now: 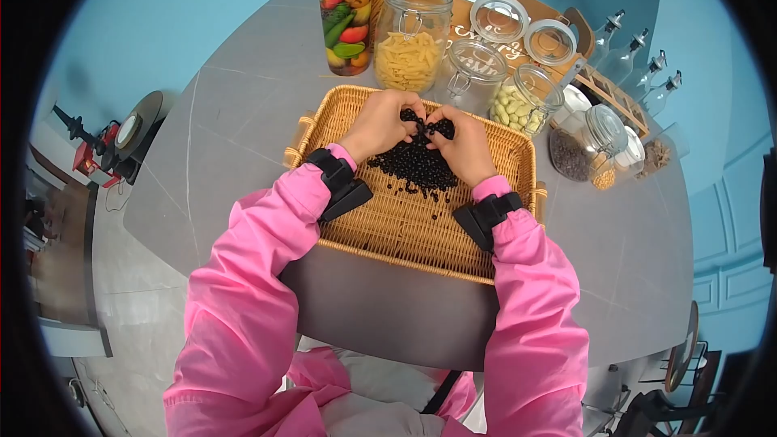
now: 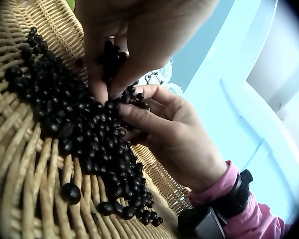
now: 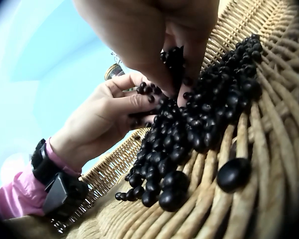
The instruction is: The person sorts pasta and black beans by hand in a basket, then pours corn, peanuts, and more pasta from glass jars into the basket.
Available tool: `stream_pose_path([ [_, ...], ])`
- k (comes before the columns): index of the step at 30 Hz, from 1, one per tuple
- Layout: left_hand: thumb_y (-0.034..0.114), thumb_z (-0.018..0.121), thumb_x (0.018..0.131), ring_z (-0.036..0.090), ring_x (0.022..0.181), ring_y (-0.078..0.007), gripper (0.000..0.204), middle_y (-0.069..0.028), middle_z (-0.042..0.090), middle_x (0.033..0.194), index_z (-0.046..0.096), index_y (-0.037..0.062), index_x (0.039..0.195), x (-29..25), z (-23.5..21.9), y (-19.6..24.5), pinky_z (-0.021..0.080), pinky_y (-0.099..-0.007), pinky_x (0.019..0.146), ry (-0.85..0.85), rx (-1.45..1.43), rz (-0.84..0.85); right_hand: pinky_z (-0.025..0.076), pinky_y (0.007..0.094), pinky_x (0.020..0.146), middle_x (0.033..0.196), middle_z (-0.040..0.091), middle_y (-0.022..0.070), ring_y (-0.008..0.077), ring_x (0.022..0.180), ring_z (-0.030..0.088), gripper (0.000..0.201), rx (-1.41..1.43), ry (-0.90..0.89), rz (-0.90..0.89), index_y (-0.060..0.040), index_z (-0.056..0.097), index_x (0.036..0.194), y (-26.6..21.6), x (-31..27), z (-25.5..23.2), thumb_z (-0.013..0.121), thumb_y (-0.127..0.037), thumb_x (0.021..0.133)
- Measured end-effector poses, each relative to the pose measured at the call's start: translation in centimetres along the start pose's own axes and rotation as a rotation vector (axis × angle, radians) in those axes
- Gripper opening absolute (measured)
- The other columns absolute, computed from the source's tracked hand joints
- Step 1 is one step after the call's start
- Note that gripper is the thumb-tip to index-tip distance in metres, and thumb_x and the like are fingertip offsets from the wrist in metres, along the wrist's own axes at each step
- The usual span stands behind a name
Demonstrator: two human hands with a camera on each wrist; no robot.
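Note:
Small glossy black beans [image 1: 413, 165] lie heaped in a rectangular wicker basket [image 1: 368, 228]. At the top of the heap my left hand [image 1: 380, 125] and right hand [image 1: 465, 147] face each other, fingertips close together. In the left wrist view, my left hand [image 2: 149, 37] reaches down with curled fingers round a clump of beans, beside the right hand [image 2: 177, 122], whose thumb and fingers hold more. The right wrist view shows beans within the curled fingers of my right hand [image 3: 157, 32] and between the left hand's [image 3: 92, 117] thumb and fingers. Fingertips are partly hidden among the beans.
Behind the basket stand a jar of colourful vegetables [image 1: 346, 20], a pasta jar [image 1: 409, 53] and a jar of pale green pieces [image 1: 522, 105]. More jars [image 1: 576, 150] are at the right, with glass bottles [image 1: 619, 58] beyond. Grey tabletop [image 1: 243, 105] surrounds the basket.

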State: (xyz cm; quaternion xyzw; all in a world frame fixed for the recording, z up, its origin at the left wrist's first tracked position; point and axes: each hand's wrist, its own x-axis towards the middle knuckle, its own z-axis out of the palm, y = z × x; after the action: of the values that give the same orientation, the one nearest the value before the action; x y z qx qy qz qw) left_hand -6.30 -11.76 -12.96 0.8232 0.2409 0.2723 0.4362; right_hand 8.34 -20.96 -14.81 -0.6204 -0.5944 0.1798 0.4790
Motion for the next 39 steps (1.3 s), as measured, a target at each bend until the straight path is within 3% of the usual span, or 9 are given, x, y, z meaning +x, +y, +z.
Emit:
stream_pose_path([
  [13, -0.011, 0.054, 0.081, 0.063, 0.074, -0.0144, 0.015, -0.0098, 0.065, 0.086, 0.063, -0.0055, 0.091, 0.0, -0.4, -0.2, 0.054, -0.0259, 0.062, 0.018, 0.087, 0.088, 0.052, 0.0281, 0.061, 0.078, 0.065, 0.015, 0.021, 0.07, 0.068, 0.012, 0.01, 0.007, -0.106, 0.0024, 0.06, 0.09, -0.1, 0.1, -0.4, 0.052, 0.008, 0.083],
  [21, -0.011, 0.056, 0.077, 0.064, 0.074, -0.0181, 0.018, -0.0118, 0.066, 0.083, 0.064, -0.0026, 0.091, -0.4, -0.8, -0.2, 0.051, -0.0291, 0.068, 0.049, 0.247, 0.266, 0.052, 0.0332, 0.064, 0.085, 0.065, 0.0162, 0.027, 0.074, 0.066, 0.016, -0.123, -0.045, -0.131, 0.0012, 0.061, 0.095, -0.9, -0.1, -0.9, 0.056, 0.005, 0.08],
  [23, -0.006, 0.055, 0.071, 0.064, 0.071, -0.0266, 0.02, -0.0159, 0.064, 0.075, 0.066, 0.0012, 0.086, -0.4, -0.8, -0.3, 0.049, -0.0347, 0.065, 0.043, 0.132, 0.239, 0.052, 0.034, 0.065, 0.087, 0.064, 0.0161, 0.0282, 0.077, 0.065, 0.018, -0.145, -0.053, -0.159, 0.0008, 0.061, 0.097, -1.7, -0.2, -1.2, 0.058, 0.004, 0.08],
  [26, -0.012, 0.056, 0.074, 0.063, 0.074, -0.0171, 0.022, -0.0117, 0.066, 0.078, 0.065, -0.0016, 0.091, -0.5, -1.7, 0.3, 0.049, -0.0283, 0.068, -0.017, 0.212, 0.151, 0.051, 0.034, 0.068, 0.089, 0.064, 0.0161, 0.0289, 0.082, 0.064, 0.02, -0.167, -0.063, -0.178, 0.0004, 0.063, 0.098, -2.5, -0.3, -1.5, 0.06, 0.002, 0.079],
  [30, -0.009, 0.056, 0.072, 0.064, 0.071, -0.0181, 0.021, -0.0113, 0.066, 0.076, 0.066, 0.0, 0.088, -0.7, -3.2, 0.3, 0.049, -0.0301, 0.066, 0.035, 0.123, 0.159, 0.05, 0.0339, 0.068, 0.09, 0.063, 0.016, 0.029, 0.077, 0.062, 0.017, -0.203, -0.087, -0.237, 0.0006, 0.065, 0.094, -2.5, -0.3, -1.9, 0.059, 0.001, 0.079],
  [32, -0.005, 0.056, 0.072, 0.064, 0.068, -0.0191, 0.017, -0.0092, 0.067, 0.072, 0.068, 0.0014, 0.082, -1.4, -4.9, 0.7, 0.05, -0.0323, 0.065, -0.062, 0.475, 0.193, 0.05, 0.0339, 0.068, 0.089, 0.063, 0.0159, 0.0281, 0.075, 0.062, 0.016, -0.208, -0.094, -0.277, 0.0005, 0.066, 0.093, -2.7, -0.4, -2.3, 0.058, 0.001, 0.079],
  [34, -0.002, 0.057, 0.068, 0.065, 0.068, -0.0196, 0.014, -0.0074, 0.067, 0.068, 0.069, 0.0038, 0.072, -1.7, -6.6, 1.1, 0.049, -0.0327, 0.063, -0.119, 0.498, 0.216, 0.049, 0.029, 0.069, 0.092, 0.064, 0.0094, 0.0188, 0.079, 0.06, 0.015, -0.204, -0.267, -0.13, 0.0001, 0.066, 0.095, -3.0, -0.6, -3.5, 0.058, -0.002, 0.083],
  [36, -0.001, 0.057, 0.063, 0.065, 0.067, -0.0195, 0.013, -0.0066, 0.066, 0.064, 0.068, 0.0051, 0.065, -2.3, -7.9, 1.5, 0.048, -0.0307, 0.06, -0.541, 0.647, -0.009, 0.051, 0.0281, 0.067, 0.088, 0.065, 0.0086, 0.0172, 0.078, 0.061, 0.014, -0.203, -0.419, -0.056, 0.0003, 0.066, 0.094, -3.6, -0.9, -5.4, 0.058, -0.004, 0.084],
  [39, -0.001, 0.054, 0.062, 0.064, 0.063, -0.0163, 0.017, -0.006, 0.066, 0.064, 0.07, 0.0054, 0.064, -3.0, -7.6, 0.5, 0.048, -0.0292, 0.057, -0.746, 0.686, -0.156, 0.056, 0.0268, 0.065, 0.086, 0.067, 0.0129, 0.0192, 0.078, 0.066, 0.023, 0.057, -1.043, 0.48, 0.002, 0.065, 0.099, -5.3, -2.1, -7.1, 0.058, -0.015, 0.086],
])
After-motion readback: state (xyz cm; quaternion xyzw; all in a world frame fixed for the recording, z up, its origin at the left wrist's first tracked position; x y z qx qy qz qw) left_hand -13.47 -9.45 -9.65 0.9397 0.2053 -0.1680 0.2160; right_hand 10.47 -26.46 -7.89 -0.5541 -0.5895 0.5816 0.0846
